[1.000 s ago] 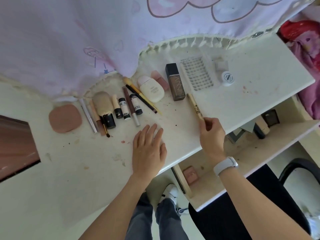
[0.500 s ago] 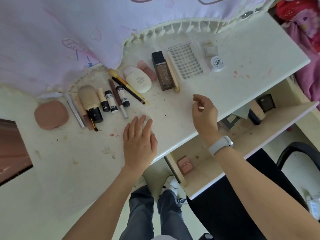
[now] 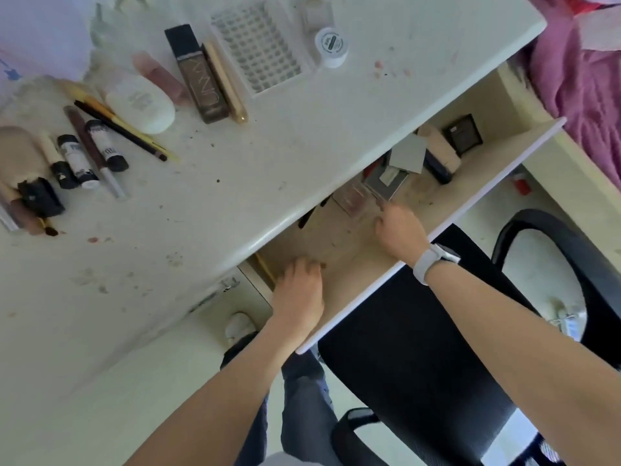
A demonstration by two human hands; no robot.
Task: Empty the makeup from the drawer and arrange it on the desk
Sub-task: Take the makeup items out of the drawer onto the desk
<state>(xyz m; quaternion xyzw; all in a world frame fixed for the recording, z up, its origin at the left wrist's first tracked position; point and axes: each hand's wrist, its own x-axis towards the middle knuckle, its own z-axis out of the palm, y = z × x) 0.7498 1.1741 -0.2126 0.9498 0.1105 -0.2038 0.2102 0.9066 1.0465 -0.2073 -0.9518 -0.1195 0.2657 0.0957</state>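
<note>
Drawer (image 3: 487, 169) part-emptied; many cosmetics lined along bench (image 3: 302, 156) back edge.
Compacts (image 3: 386, 179) remain. Right hand (image 3: 400, 227) reaching, released; left hand (image 3: 299, 294) grip unclear.

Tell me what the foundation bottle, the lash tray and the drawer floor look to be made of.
Foundation bottle: clear glass or hard plastic, glossy, brown liquid showing through under a matte black cap. Lash tray: thin white or clear plastic, going by its moulded grid of small cells. Drawer floor: pale wood-look board, probably laminate, matte, with faint grain and dust marks.
</note>
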